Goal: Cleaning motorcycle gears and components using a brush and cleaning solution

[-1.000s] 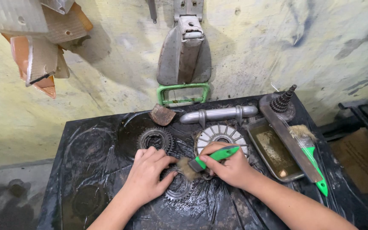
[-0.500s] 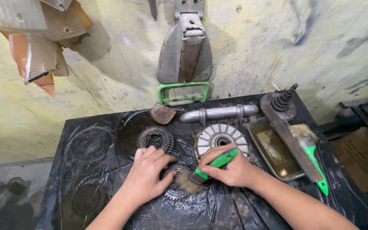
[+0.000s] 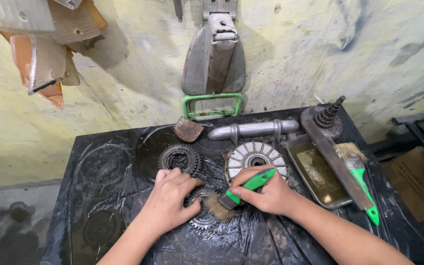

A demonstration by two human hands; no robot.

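Clamped around the green handle of a brush, my right hand presses the bristles onto a small gear lying flat on the black plastic-covered table. My left hand has its fingers closed over the gear's left rim, pinning it down.

From the head view, I judge the gear to be steel, heavy for its size, stiff, and slick with oily grime. The toothed rim is the safest place to hold it, with the fingers spread wide.

A second gear and a finned disc lie just beyond, with a tray to the right.

Against the earlier frames, the brush has swung from lying nearly level to angling down-left, and its bristles have moved onto the gear's right edge. My left hand has barely shifted.
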